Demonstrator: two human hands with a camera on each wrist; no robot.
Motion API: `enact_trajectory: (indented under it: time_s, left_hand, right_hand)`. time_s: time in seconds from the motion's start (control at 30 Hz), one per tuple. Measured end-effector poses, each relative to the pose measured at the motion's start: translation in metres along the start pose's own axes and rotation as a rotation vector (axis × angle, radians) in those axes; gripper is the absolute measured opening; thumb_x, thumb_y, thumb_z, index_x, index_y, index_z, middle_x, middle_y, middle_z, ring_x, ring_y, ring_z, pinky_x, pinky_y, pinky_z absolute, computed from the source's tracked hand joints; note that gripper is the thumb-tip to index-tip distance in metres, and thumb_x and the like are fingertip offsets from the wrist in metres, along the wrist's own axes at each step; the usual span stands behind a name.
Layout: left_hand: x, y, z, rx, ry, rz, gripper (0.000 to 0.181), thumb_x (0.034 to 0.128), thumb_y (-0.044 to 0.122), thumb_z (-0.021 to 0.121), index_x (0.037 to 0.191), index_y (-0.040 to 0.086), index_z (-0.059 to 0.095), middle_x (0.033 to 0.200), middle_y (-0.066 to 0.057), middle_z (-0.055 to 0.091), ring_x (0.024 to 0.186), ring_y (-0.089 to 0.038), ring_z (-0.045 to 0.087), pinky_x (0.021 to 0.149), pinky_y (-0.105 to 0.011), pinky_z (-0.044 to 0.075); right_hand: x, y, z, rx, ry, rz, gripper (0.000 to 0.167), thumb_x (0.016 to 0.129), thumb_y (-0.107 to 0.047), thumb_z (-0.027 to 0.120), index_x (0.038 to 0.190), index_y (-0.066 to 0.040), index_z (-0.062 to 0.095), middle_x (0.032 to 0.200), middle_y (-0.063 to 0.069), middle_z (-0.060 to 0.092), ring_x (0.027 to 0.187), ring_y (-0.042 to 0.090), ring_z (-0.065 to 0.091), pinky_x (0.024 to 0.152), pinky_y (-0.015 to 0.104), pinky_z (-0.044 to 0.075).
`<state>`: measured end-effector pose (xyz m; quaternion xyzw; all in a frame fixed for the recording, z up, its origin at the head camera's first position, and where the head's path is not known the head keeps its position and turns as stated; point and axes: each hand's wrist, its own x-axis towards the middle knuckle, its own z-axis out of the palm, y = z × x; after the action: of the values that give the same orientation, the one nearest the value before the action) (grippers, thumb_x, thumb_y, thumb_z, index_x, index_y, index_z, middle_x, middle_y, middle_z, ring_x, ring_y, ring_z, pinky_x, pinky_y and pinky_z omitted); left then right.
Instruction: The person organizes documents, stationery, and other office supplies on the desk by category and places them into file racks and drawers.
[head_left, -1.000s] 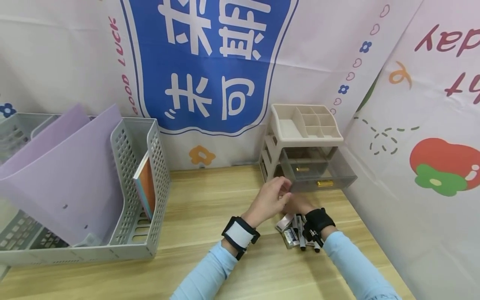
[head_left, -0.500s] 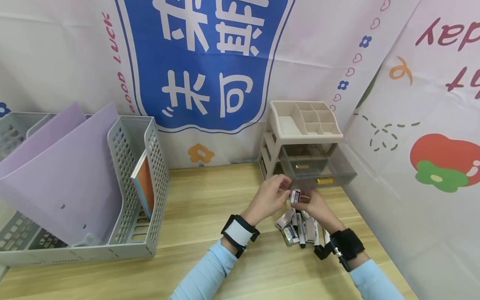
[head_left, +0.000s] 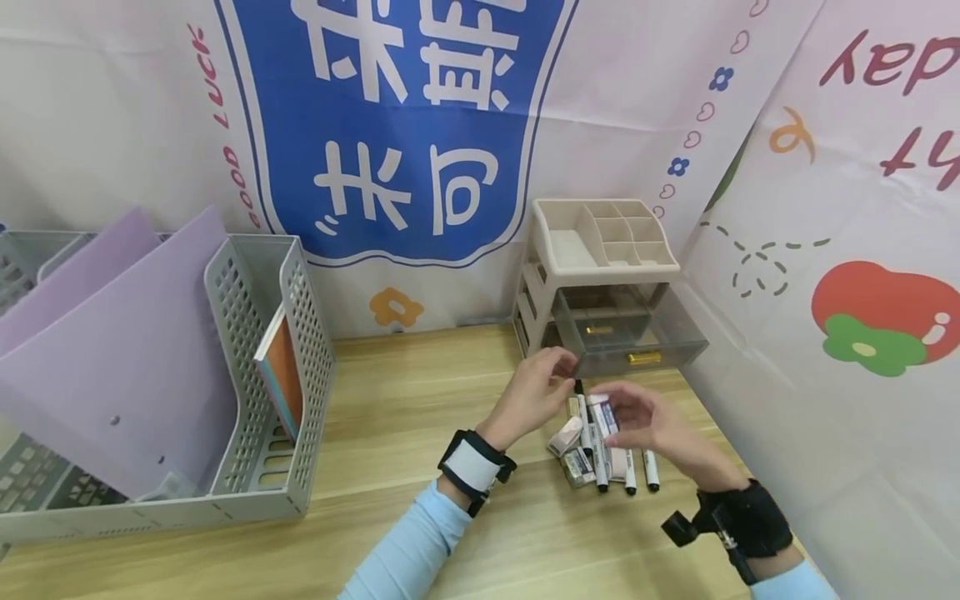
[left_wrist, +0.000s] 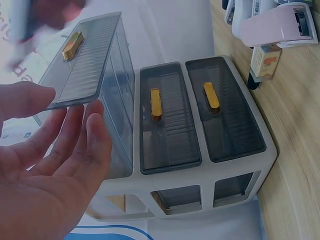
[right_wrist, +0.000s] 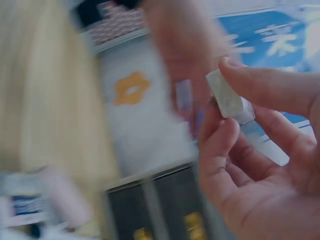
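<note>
One eraser [head_left: 602,412], pinched by the right hand [head_left: 660,427], is near of the extended drawer [head_left: 678,354], long axis roughly near-far; left hand [head_left: 531,395] grips drawer's left edge.

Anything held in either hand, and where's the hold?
Right hand: a small block, apparently by its ends. Left hand: the open drawer, at its left front edge.

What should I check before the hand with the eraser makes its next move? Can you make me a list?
1. Eraser in the right hand: ok, pinched by thumb and fingers.
2. Top drawer pulled out: ok.
3. Left hand at the drawer's edge: ok.
4. Lower drawers closed: ok.
5. Eraser inside the drawer: not ok, held in front.
6. Markers put away: not ok, on the table.
</note>
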<state>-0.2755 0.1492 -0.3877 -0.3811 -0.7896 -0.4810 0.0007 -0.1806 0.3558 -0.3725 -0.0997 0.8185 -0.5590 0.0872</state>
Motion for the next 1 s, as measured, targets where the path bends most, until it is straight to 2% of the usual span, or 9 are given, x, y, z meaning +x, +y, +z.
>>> enact_trajectory:
  time_s: [0.13, 0.2, 0.3, 0.43, 0.53, 0.7, 0.8, 0.87, 1.0]
  left_hand:
    - [-0.001, 0.0, 0.0, -0.011, 0.001, 0.008, 0.024, 0.0941, 0.002, 0.062, 0.118, 0.0, 0.061, 0.115, -0.014, 0.066, 0.107, -0.024, 0.067, 0.088, -0.022, 0.058]
    - [-0.002, 0.0, 0.001, -0.021, -0.004, 0.004, 0.025, 0.0943, 0.002, 0.062, 0.119, -0.001, 0.06, 0.115, -0.014, 0.066, 0.107, -0.025, 0.067, 0.089, -0.021, 0.058]
    - [-0.003, 0.0, 0.001, -0.048, -0.016, -0.003, 0.027, 0.0938, -0.001, 0.062, 0.12, -0.002, 0.059, 0.116, -0.015, 0.065, 0.108, -0.026, 0.067, 0.088, -0.02, 0.057]
    - [-0.004, 0.002, 0.0, -0.08, -0.034, -0.017, 0.031, 0.0936, -0.003, 0.061, 0.124, -0.002, 0.057, 0.12, -0.017, 0.063, 0.11, -0.027, 0.067, 0.089, -0.019, 0.057]
    - [-0.006, 0.002, 0.001, -0.096, -0.033, -0.022, 0.033, 0.0929, -0.005, 0.061, 0.125, -0.003, 0.056, 0.123, -0.018, 0.062, 0.112, -0.028, 0.067, 0.092, -0.019, 0.056]
    - [-0.009, 0.001, 0.007, -0.133, -0.016, -0.018, 0.033, 0.0914, -0.007, 0.061, 0.124, -0.005, 0.056, 0.123, -0.02, 0.06, 0.113, -0.03, 0.067, 0.093, -0.017, 0.055]
    - [-0.009, 0.001, 0.008, -0.145, 0.007, -0.004, 0.033, 0.0906, -0.008, 0.061, 0.123, -0.006, 0.055, 0.122, -0.021, 0.06, 0.112, -0.031, 0.067, 0.093, -0.018, 0.055]
    - [-0.008, 0.001, 0.008, -0.147, 0.026, 0.007, 0.033, 0.09, -0.009, 0.061, 0.123, -0.007, 0.056, 0.122, -0.022, 0.06, 0.112, -0.032, 0.067, 0.093, -0.019, 0.056]
    - [-0.006, 0.002, 0.007, -0.144, 0.04, 0.01, 0.034, 0.0897, -0.009, 0.061, 0.123, -0.008, 0.056, 0.123, -0.023, 0.059, 0.112, -0.033, 0.067, 0.094, -0.019, 0.056]
  right_hand:
    - [0.008, -0.035, -0.015, 0.006, 0.094, -0.045, 0.06, 0.081, -0.001, 0.074, 0.136, -0.006, 0.051, 0.125, 0.004, 0.063, 0.107, 0.016, 0.065, 0.091, 0.032, 0.059]
    - [0.017, -0.049, -0.024, -0.028, 0.15, -0.05, 0.052, 0.084, -0.002, 0.072, 0.133, -0.009, 0.054, 0.122, 0.005, 0.065, 0.104, 0.015, 0.067, 0.09, 0.033, 0.059]
    - [0.038, -0.066, -0.036, -0.13, 0.204, -0.036, 0.044, 0.089, -0.002, 0.068, 0.131, -0.007, 0.054, 0.119, 0.011, 0.065, 0.101, 0.015, 0.068, 0.089, 0.033, 0.059]
    - [0.07, -0.074, -0.044, -0.348, 0.232, -0.023, 0.037, 0.091, -0.003, 0.066, 0.127, -0.001, 0.058, 0.11, 0.02, 0.067, 0.095, 0.022, 0.068, 0.08, 0.03, 0.059]
    - [0.09, -0.069, -0.044, -0.464, 0.169, 0.005, 0.029, 0.09, 0.0, 0.065, 0.118, 0.0, 0.062, 0.102, 0.02, 0.07, 0.086, 0.024, 0.067, 0.072, 0.028, 0.057]
    - [0.106, -0.06, -0.038, -0.615, -0.035, 0.087, 0.03, 0.088, 0.01, 0.056, 0.116, 0.001, 0.058, 0.08, 0.011, 0.064, 0.064, 0.016, 0.054, 0.055, 0.025, 0.043]
    - [0.112, -0.062, -0.037, -0.701, -0.071, 0.11, 0.033, 0.087, 0.011, 0.053, 0.118, 0.0, 0.058, 0.082, 0.009, 0.061, 0.062, 0.016, 0.049, 0.056, 0.025, 0.039]
    - [0.115, -0.064, -0.038, -0.738, -0.09, 0.117, 0.03, 0.088, 0.01, 0.052, 0.115, -0.001, 0.059, 0.086, 0.01, 0.061, 0.064, 0.016, 0.047, 0.058, 0.026, 0.038]
    - [0.122, -0.063, -0.043, -0.782, -0.143, 0.121, 0.028, 0.087, 0.01, 0.047, 0.107, -0.003, 0.061, 0.082, 0.01, 0.056, 0.06, 0.016, 0.039, 0.057, 0.027, 0.032]
